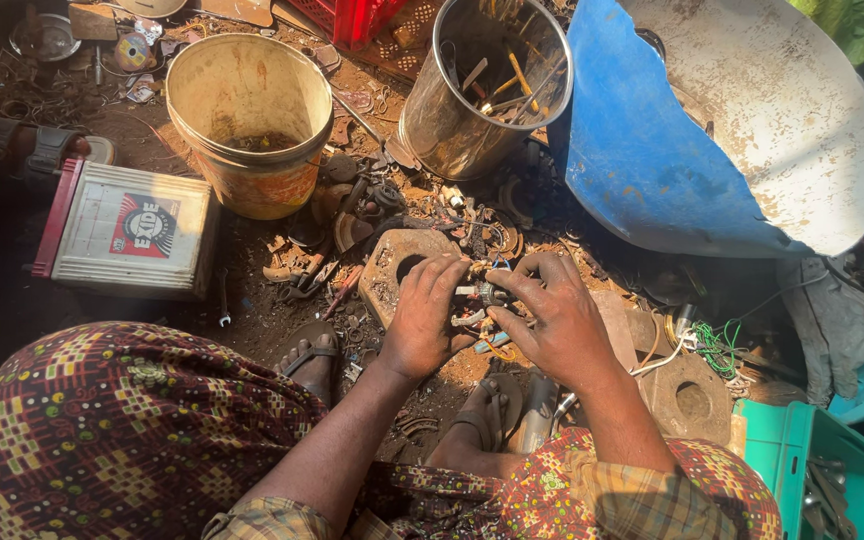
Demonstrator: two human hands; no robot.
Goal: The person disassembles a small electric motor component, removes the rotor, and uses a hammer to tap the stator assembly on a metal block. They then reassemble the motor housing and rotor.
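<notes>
My left hand (422, 318) and my right hand (550, 318) are held close together over the dirt floor, both gripping a small metal electrical part (482, 296) with short wires sticking out of it. The part sits between the fingertips of both hands. Right behind my left hand lies a flat metal block with a round hole (397, 262). My knees, in patterned cloth, fill the bottom of the view, and my sandalled feet (314, 356) rest on the ground below the hands.
A dirty yellow bucket (252, 120) and a steel can of rods (482, 85) stand at the back. A white box-shaped battery (132, 232) lies left. A torn blue drum (652, 150) is right, a teal crate (812, 460) bottom right. Scrap metal and green wire (717, 345) litter the ground.
</notes>
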